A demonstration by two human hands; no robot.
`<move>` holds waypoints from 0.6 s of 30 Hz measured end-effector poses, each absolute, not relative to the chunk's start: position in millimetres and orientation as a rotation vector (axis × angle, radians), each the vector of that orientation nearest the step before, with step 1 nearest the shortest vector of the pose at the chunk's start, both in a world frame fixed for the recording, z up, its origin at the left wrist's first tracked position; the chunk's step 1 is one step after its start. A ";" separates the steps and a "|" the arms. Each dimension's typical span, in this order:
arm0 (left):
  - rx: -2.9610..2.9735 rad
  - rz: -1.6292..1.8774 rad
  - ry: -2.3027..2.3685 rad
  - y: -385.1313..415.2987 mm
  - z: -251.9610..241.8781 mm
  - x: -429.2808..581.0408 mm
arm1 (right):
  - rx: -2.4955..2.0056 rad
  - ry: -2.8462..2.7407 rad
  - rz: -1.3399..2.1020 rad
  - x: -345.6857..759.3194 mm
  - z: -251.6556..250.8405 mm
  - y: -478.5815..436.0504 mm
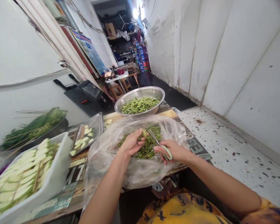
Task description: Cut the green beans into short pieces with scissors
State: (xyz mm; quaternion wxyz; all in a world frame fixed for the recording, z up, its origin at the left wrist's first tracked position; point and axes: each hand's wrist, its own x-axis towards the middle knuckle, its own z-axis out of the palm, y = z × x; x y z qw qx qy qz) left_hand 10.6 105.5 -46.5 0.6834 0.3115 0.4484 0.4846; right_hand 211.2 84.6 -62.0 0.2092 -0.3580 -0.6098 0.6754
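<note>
Between the thumb and fingers of my left hand (pixel 133 143) is a green edamame pod (pixel 144 133). My right hand (pixel 171 151) grips the pale green handles of a pair of scissors (pixel 166 151), whose metal blades point up and left, close to the pod. Both hands are over a clear plastic bag (pixel 107 152) lying spread on the table, with many small green pods and trimmings (pixel 148 149) inside it. Just beyond the bag stands a wide metal bowl (pixel 160 105) holding a heap of green pods (pixel 140 105).
At the left a white tub (pixel 63 155) holds skewered pale green slices. Behind it are a metal tray (pixel 99 124) with more slices and a dark basin (pixel 60 126) of leafy greens. The wooden table (pixel 78 186) ends near a white wall (pixel 214 56); stools (pixel 116 91) stand farther back.
</note>
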 end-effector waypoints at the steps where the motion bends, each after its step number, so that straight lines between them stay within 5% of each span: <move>1: 0.769 1.079 1.042 102.6 -45.5 11.7 | -0.993 -1.702 1.881 210.7 -62.6 85.1; 9: 1.243 1.069 1.642 87.1 -45.4 16.9 | -1.037 -1.883 1.753 206.0 -55.3 83.0; 18: 1.621 0.870 1.799 77.3 -31.3 28.1 | -1.230 -2.250 1.082 208.2 -57.8 91.5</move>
